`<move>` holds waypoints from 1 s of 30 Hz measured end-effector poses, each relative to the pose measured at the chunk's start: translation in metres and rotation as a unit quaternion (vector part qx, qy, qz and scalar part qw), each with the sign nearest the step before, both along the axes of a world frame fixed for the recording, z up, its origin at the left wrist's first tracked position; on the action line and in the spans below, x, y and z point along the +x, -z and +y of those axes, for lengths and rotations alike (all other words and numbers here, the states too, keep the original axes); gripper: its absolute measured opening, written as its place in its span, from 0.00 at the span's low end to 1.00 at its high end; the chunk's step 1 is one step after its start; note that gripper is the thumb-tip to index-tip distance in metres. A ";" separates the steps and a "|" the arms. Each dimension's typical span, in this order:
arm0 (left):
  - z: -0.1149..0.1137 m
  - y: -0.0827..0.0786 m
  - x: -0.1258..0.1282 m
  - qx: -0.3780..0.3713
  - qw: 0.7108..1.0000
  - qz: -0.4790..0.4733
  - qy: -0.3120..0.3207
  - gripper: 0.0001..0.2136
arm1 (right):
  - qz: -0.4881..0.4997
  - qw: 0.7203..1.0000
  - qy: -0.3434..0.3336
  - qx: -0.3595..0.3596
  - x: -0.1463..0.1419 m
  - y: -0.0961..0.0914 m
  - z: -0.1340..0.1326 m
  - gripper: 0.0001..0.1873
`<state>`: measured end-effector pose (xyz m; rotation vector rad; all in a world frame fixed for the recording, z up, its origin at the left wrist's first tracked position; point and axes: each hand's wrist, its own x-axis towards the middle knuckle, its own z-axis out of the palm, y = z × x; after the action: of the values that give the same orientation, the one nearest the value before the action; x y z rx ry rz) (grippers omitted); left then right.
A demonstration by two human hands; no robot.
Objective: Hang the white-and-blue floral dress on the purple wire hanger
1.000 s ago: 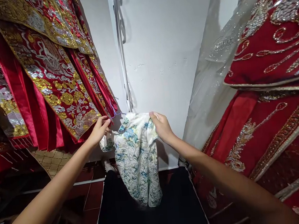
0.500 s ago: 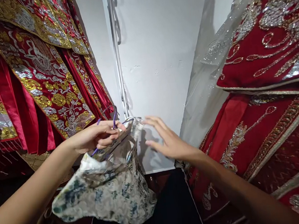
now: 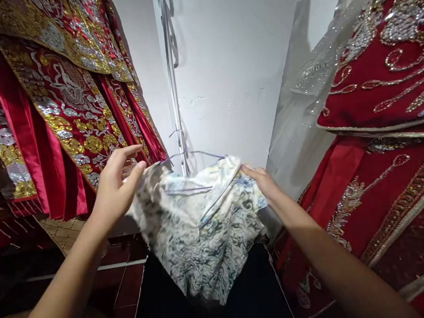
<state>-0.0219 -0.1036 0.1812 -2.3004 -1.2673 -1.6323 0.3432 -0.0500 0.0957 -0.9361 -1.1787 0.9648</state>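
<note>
A floral blouse [image 3: 206, 228], off-white with blue-green and grey pattern and a V-neck, hangs spread out in front of me on a thin purple hanger [image 3: 207, 153]. The hanger's bar shows above and through the neckline; whether its hook rests on the rail behind I cannot tell. My right hand [image 3: 260, 179] pinches the blouse at its right shoulder. Beside the left shoulder, my left hand [image 3: 119, 179] is open, thumb and fingers apart, at the edge of the cloth.
A metal rail [image 3: 171, 73] runs up the white wall [image 3: 225, 54]. Red garments with gold and silver embroidery [image 3: 77, 101] hang at left. Beaded red garments [image 3: 373, 90] and a sheer glittering white one [image 3: 291, 92] hang at right. Below lies dark red tiled floor [image 3: 128, 280].
My left hand has let go of the hanger and moved left. My right hand has taken hold of the blouse's right shoulder. The blouse has turned to face me, spread wider.
</note>
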 end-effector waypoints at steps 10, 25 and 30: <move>0.048 0.150 0.062 -0.233 0.936 -0.258 0.059 0.21 | 0.041 0.996 -0.080 0.021 -0.027 -0.014 0.030 0.24; 0.082 0.204 0.089 -0.214 0.968 -0.113 0.071 0.09 | 0.137 0.989 0.043 0.030 -0.033 0.039 0.032 0.22; 0.067 0.205 0.092 -0.291 0.953 0.066 0.043 0.09 | 0.128 0.982 0.127 0.047 -0.019 0.047 0.042 0.16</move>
<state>0.0697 -0.0369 -0.0240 -2.7555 -1.8310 -1.2028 0.3243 -0.0081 0.0488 -0.8352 -0.8565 0.7909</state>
